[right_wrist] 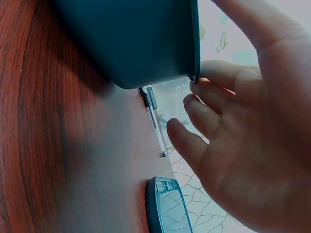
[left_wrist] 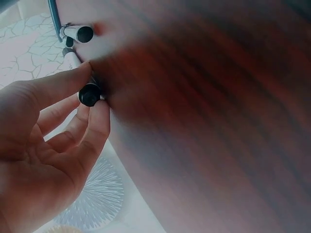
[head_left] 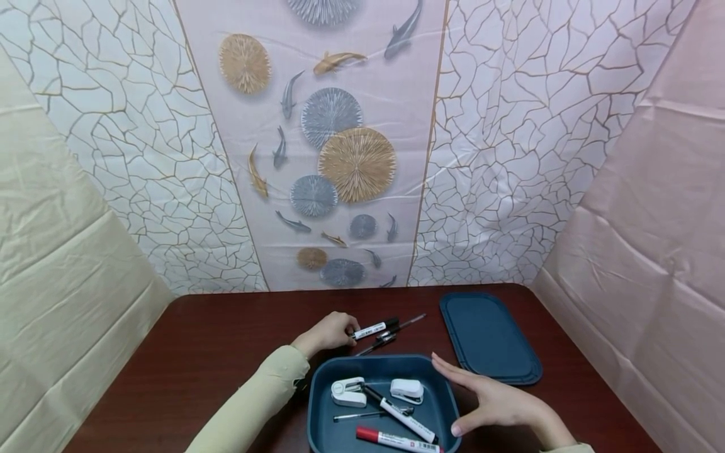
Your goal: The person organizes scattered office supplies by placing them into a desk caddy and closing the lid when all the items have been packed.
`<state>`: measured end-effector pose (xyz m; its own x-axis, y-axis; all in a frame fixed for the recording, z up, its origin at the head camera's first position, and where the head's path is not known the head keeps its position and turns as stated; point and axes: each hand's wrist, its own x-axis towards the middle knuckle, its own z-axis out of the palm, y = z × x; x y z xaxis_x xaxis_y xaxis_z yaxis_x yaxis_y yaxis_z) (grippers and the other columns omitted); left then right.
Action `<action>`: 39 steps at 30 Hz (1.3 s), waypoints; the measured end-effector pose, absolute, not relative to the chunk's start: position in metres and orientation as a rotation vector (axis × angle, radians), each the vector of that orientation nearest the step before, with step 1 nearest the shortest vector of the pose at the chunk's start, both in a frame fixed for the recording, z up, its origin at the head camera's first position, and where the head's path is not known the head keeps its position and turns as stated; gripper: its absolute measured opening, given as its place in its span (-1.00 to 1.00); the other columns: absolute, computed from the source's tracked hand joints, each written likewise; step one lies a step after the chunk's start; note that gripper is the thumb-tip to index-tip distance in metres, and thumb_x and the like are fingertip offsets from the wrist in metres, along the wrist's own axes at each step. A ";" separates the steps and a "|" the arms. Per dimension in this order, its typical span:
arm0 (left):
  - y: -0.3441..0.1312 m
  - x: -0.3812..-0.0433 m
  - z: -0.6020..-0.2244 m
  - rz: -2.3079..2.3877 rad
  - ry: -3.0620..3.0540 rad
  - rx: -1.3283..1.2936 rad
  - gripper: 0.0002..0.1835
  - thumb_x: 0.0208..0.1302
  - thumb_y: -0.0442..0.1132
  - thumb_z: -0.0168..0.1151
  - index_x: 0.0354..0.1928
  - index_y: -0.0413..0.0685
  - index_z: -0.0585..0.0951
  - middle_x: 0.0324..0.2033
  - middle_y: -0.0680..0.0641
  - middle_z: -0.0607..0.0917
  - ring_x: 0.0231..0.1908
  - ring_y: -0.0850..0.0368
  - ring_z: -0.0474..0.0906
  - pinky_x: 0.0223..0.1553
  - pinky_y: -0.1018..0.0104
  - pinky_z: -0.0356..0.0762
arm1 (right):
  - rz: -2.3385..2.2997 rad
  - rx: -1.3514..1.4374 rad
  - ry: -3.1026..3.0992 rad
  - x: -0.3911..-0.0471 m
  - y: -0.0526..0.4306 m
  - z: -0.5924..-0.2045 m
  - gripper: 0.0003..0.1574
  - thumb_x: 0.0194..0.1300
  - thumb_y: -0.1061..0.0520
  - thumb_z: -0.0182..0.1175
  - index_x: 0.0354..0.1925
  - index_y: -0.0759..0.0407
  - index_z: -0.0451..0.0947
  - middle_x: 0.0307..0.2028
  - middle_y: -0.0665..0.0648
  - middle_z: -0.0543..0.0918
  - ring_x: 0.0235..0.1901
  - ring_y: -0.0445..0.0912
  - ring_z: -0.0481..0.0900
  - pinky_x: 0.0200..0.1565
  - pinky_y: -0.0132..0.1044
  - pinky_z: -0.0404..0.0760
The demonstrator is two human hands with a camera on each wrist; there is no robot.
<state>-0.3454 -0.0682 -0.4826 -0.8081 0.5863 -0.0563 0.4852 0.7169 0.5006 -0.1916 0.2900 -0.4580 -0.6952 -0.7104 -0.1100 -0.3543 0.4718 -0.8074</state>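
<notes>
Head | left hand (head_left: 333,330) pinches marker (head_left: 370,330) | right hand (head_left: 501,399) touches box (head_left: 340,434)

The place appears to be a small work corner, enclosed by cloth on three sides. Behind the dark red-brown bench (head_left: 215,340) hangs a back cloth (head_left: 357,163), printed with fish, round shapes and golden crack-like lines. A plain cream cloth (head_left: 51,251) covers the left side and a pinkish cloth (head_left: 651,220) the right; both show fold creases. The markers (head_left: 374,329) and pens (head_left: 385,340) suggest office work, but whether the room belongs to a home or an office, one cannot tell.
</notes>
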 end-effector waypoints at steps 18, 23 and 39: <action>-0.077 -0.346 -0.479 0.696 2.716 0.824 -0.77 0.34 -0.28 0.35 0.00 -0.10 0.71 -0.14 -0.06 0.71 -0.06 0.02 0.63 -0.04 0.10 0.59 | -1.104 -0.877 2.275 -0.192 0.290 -0.459 0.14 0.33 0.10 0.36 0.62 -0.09 -0.09 0.59 0.20 -0.14 0.49 -0.25 -0.08 0.34 0.16 0.17; -0.081 -0.347 -0.475 0.714 2.733 0.841 -0.79 0.34 -0.31 0.33 -0.01 -0.12 0.71 -0.16 -0.07 0.72 -0.10 0.03 0.64 -0.07 0.09 0.60 | -1.108 -0.879 2.269 -0.192 0.291 -0.460 0.14 0.33 0.10 0.35 0.62 -0.08 -0.10 0.59 0.19 -0.14 0.48 -0.28 -0.08 0.34 0.14 0.18; -0.097 -0.367 -0.423 0.820 2.826 0.857 -0.79 0.38 -0.33 0.29 0.01 -0.13 0.70 -0.19 -0.05 0.73 -0.21 0.11 0.64 -0.14 0.13 0.60 | -1.095 -0.872 2.294 -0.192 0.288 -0.458 0.14 0.32 0.07 0.37 0.62 -0.09 -0.09 0.59 0.21 -0.12 0.50 -0.13 -0.05 0.28 0.38 0.14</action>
